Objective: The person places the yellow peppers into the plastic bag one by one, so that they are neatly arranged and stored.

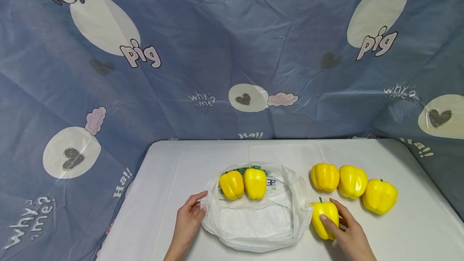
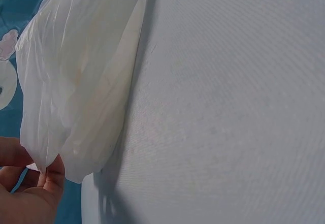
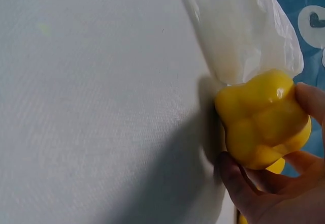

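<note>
"What's the left grip (image 1: 189, 209) pinching?"

"The edge of a white plastic bag (image 1: 259, 244), mouth spread wide on the white surface (image 1: 168, 172), two yellow peppers (image 1: 255, 183) inside."

"And the right grip (image 1: 346, 230)?"

"Another yellow pepper (image 1: 322, 220), at the bag's right side. Three more yellow peppers (image 1: 352, 181) sit beyond, before a printed blue cloth (image 1: 224, 51)."

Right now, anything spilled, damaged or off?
Nothing stands out. Two yellow bell peppers sit inside the white plastic bag, the left hand pinches it, the right hand grips another bell pepper; no spill or damage visible.
</note>
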Action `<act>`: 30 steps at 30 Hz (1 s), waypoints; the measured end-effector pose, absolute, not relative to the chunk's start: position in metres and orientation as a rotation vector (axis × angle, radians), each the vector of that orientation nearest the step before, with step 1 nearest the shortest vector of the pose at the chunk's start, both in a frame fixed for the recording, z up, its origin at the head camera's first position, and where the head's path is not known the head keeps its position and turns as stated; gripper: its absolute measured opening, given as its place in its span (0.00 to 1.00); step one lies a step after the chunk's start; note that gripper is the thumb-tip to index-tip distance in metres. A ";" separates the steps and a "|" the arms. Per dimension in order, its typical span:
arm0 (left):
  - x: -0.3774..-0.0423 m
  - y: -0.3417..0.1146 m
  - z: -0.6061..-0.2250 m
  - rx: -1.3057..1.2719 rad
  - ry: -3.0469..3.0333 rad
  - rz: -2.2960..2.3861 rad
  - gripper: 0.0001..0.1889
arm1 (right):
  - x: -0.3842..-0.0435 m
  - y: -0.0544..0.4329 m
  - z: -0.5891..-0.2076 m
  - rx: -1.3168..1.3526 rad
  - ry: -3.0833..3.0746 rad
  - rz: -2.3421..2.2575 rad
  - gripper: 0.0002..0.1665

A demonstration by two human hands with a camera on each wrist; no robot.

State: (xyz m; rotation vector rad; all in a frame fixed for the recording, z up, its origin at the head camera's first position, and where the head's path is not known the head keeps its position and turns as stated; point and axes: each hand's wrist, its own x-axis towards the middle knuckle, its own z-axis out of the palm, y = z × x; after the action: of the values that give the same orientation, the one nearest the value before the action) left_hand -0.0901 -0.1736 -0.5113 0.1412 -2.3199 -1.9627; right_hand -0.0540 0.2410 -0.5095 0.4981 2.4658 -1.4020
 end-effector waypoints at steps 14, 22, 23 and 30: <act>-0.090 -0.173 -0.511 0.119 -2.313 -1.970 0.23 | -0.048 0.250 -0.500 0.532 2.477 -1.433 0.57; -0.090 -0.172 -0.509 0.121 -2.299 -1.984 0.22 | -0.046 0.248 -0.490 0.569 2.474 -1.538 0.56; -0.090 -0.172 -0.509 0.122 -2.298 -1.986 0.22 | -0.046 0.247 -0.489 0.574 2.471 -1.549 0.56; -0.090 -0.172 -0.509 0.133 -2.296 -1.992 0.22 | -0.047 0.243 -0.482 0.595 2.477 -1.586 0.56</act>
State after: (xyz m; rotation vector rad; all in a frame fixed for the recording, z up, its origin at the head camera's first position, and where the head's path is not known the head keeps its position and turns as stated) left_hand -0.0898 -0.1725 -0.5092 0.1332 -2.2963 -1.9920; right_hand -0.0465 0.2429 -0.4817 0.5953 2.4767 -1.5860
